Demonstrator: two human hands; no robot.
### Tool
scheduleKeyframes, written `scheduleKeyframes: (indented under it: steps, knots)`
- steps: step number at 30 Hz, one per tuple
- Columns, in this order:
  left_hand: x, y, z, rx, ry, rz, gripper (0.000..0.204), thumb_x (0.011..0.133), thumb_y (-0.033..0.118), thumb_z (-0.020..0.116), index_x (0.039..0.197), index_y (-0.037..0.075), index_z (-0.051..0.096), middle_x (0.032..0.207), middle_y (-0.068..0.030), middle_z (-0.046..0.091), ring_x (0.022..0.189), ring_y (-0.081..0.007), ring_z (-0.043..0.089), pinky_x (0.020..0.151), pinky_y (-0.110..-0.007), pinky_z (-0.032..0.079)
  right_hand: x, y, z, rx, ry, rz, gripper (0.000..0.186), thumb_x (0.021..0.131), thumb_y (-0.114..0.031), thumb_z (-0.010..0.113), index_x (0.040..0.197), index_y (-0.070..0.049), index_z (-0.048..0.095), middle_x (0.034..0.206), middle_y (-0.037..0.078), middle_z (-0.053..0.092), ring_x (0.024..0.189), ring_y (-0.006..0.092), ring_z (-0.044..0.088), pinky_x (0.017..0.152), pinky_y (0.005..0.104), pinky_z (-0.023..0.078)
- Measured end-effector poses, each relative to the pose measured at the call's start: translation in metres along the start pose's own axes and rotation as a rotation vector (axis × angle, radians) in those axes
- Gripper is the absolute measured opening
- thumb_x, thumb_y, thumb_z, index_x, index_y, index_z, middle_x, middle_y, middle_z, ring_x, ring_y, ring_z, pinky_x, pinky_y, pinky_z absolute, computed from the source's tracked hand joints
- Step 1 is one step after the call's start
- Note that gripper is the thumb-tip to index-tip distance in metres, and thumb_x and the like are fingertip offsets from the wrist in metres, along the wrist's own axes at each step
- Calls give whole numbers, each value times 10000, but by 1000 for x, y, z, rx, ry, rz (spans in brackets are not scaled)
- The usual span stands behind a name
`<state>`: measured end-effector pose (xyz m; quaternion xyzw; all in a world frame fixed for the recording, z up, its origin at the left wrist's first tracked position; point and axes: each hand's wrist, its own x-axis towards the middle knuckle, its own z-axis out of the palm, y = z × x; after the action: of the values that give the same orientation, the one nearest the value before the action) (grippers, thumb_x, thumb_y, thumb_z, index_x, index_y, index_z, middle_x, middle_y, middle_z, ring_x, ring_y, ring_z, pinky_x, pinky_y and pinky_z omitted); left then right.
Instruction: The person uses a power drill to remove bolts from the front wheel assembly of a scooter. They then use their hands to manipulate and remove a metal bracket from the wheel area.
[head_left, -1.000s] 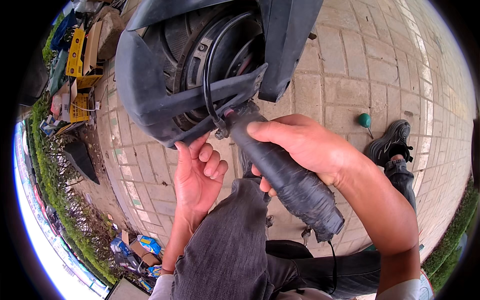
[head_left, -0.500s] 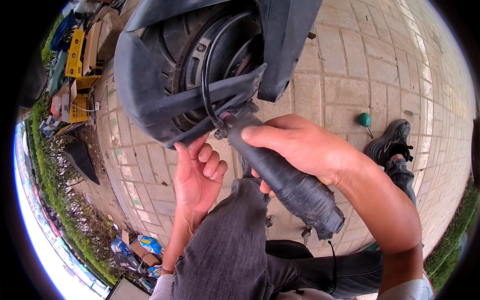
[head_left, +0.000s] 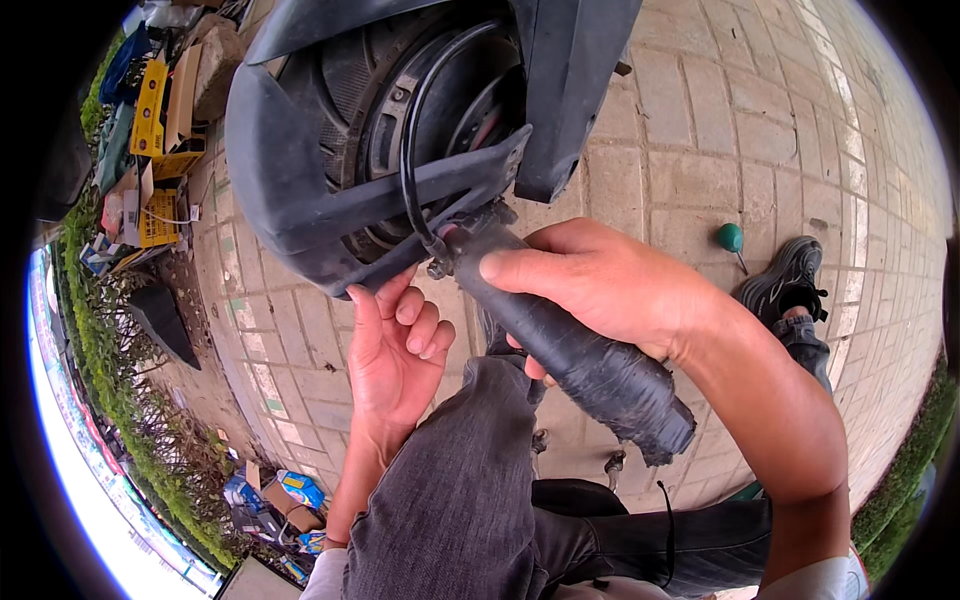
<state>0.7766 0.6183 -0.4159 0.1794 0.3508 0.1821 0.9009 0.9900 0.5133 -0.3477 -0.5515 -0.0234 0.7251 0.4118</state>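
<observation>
My right hand (head_left: 610,290) is wrapped round a thick black tape-wrapped tool (head_left: 610,385), its thumb lying along the top. The tool slants from lower right up to its head, which sits against the lower bar of a black plastic wheel fender (head_left: 275,200); the tip is hidden there. My left hand (head_left: 395,350) is closed at the fender's lower edge, thumb and forefinger pinching it and the other fingers curled. Behind the fender's bars a wheel with a black tyre (head_left: 345,90) shows. A black cable (head_left: 408,140) curves down over the wheel to a fitting beside the tool's head.
A green-handled screwdriver (head_left: 730,237) lies on the paving by a black shoe (head_left: 785,280). Yellow cartons (head_left: 150,110) and other boxes stand at far left, beside a hedge (head_left: 110,400). A dark wedge-shaped piece (head_left: 160,325) lies nearer. More small boxes (head_left: 290,505) sit at lower left.
The tool's rear end has swung slightly up and right with my right hand and forearm. My left hand keeps its pinch on the fender's edge.
</observation>
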Motion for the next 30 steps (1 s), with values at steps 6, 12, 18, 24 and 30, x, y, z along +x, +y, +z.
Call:
scheduleKeyframes:
  steps: [6, 12, 18, 24, 30]
  knots:
    - [1, -1, -1, -12, -6, -2, 625, 1007, 561, 452, 1338, 44, 571, 780, 67, 427, 654, -79, 367, 631, -251, 337, 2, 4, -5, 53, -55, -3, 466, 927, -354, 661, 1013, 98, 583, 819, 162, 650, 593, 203, 677, 476, 313, 568]
    - [1, 0, 0, -8, 4, -5, 623, 1005, 562, 457, 1326, 42, 578, 780, 65, 423, 655, -81, 365, 631, -251, 335, 2, 5, -3, 86, -37, 13, 457, 940, -355, 651, 1014, 90, 584, 825, 166, 656, 587, 203, 679, 468, 310, 565]
    - [1, 0, 0, -5, 8, -1, 626, 1004, 562, 459, 1327, 39, 574, 781, 65, 427, 656, -81, 367, 631, -252, 335, 5, 9, -5, 125, -67, -9, 455, 946, -356, 646, 1017, 88, 581, 818, 163, 653, 576, 209, 679, 465, 308, 565]
    - [1, 0, -1, -14, -8, 0, 633, 1007, 559, 454, 1343, 34, 562, 784, 62, 430, 658, -82, 371, 631, -253, 335, 4, 10, -5, 137, -65, -19, 462, 949, -359, 643, 1021, 93, 578, 804, 152, 644, 572, 211, 676, 468, 306, 567]
    - [1, 0, -1, -23, -28, 0, 623, 1016, 549, 441, 1341, 33, 564, 787, 61, 432, 658, -82, 375, 630, -253, 335, 5, 11, -6, 151, -71, -17, 470, 949, -362, 636, 1034, 97, 580, 809, 154, 650, 571, 211, 675, 475, 310, 570]
